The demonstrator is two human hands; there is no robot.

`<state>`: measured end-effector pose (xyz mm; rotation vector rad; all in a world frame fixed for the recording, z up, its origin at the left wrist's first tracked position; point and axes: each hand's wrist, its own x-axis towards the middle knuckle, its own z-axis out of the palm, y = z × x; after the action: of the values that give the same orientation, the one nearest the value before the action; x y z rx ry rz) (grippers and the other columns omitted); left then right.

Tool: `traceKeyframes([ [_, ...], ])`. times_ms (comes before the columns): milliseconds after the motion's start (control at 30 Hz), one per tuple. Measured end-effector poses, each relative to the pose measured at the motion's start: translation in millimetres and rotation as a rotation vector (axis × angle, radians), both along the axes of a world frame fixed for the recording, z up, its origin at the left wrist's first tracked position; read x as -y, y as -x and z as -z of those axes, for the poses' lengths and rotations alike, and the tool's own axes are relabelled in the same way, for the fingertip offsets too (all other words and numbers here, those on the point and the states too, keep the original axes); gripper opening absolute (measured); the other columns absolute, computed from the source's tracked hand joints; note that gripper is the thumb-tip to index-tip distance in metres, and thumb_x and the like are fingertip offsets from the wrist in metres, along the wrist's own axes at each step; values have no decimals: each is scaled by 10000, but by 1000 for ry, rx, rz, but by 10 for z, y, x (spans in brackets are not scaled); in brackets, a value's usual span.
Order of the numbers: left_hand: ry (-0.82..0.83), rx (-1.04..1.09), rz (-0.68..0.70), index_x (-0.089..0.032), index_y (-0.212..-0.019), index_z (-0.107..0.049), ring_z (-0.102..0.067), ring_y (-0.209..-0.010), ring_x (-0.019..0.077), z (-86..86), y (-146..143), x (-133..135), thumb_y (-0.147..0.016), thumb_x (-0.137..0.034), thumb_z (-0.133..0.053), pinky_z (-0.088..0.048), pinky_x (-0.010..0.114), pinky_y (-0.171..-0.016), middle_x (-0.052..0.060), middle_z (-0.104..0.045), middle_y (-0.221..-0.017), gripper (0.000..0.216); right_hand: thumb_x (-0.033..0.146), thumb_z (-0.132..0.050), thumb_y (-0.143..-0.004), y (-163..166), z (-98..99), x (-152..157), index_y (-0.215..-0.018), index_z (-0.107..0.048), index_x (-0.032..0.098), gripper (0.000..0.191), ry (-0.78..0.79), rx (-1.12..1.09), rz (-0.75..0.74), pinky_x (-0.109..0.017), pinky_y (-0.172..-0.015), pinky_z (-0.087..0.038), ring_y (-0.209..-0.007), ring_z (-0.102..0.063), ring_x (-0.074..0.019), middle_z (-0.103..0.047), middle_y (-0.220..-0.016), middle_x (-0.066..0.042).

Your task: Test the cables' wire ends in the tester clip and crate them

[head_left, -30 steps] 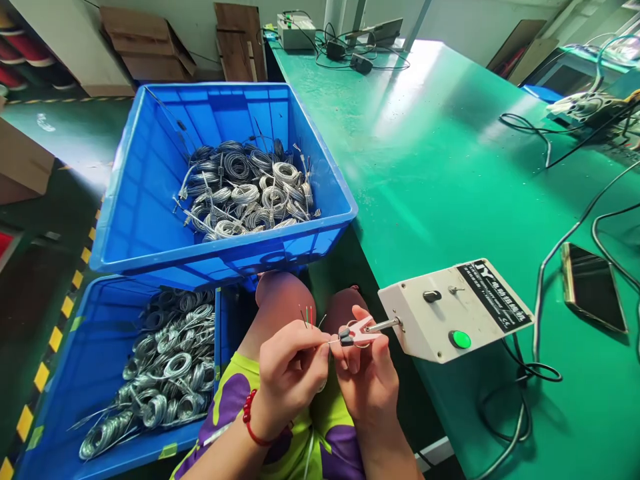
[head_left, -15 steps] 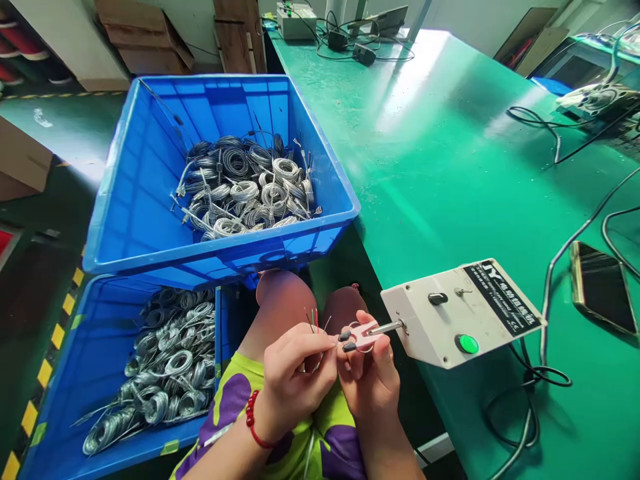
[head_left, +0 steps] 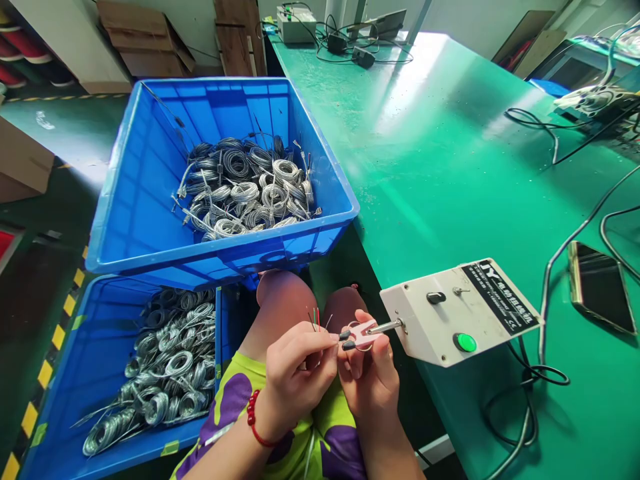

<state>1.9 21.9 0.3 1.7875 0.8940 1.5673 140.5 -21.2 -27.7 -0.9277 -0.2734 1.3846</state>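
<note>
My left hand (head_left: 295,380) is closed in a pinch on thin wires (head_left: 315,319) whose red, green and bare ends stick up above my knees. My right hand (head_left: 369,377) is closed on a small pink clip (head_left: 359,335) with black tips, fixed on a metal shaft coming out of a white box machine (head_left: 457,312) at the table edge. The clip's tips touch my left fingertips. The box carries a black knob, a small toggle and a green button (head_left: 465,343).
An upper blue bin (head_left: 150,200) holds coiled silver cables (head_left: 247,190); a lower blue bin (head_left: 60,400) holds more coils (head_left: 165,363). On the green table (head_left: 425,147) lie a phone (head_left: 600,287), black cords (head_left: 530,380) and devices at the far end.
The clip, shut on the wire a second ago, now stands with its tips apart. My left hand has shifted slightly right toward it. The view has shifted a little.
</note>
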Motion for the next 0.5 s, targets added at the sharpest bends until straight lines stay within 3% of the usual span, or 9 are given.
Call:
traceKeyframes([
  [200, 13, 4, -1, -202, -1125, -773, -599, -573, 100, 3, 4, 7, -992, -9, -766, -486, 205, -535, 2, -735, -819, 235, 697, -950, -852, 32, 66, 5, -1231, -877, 297, 556, -66, -5, -20, -333, -661, -573, -565, -483, -172, -450, -525, 85],
  [367, 22, -2, 14, -204, -1137, -777, -614, -592, 115, -9, 22, 18, -1006, -18, -758, -497, 210, -553, -3, -719, -782, 229, 454, -900, -815, 52, 466, -121, -1027, -902, 228, 309, 27, 63, -59, -347, -596, -476, -613, -529, -194, -659, -694, -14],
  [500, 28, 17, 2, -203, -1133, -781, -624, -617, 112, -11, 48, 30, -997, -14, -761, -497, 204, -561, 11, -737, -836, 234, 447, -784, -877, 27, 746, -337, -1005, -877, 225, 272, 74, 51, -38, -360, -563, -418, -594, -453, -198, -577, -682, -4],
])
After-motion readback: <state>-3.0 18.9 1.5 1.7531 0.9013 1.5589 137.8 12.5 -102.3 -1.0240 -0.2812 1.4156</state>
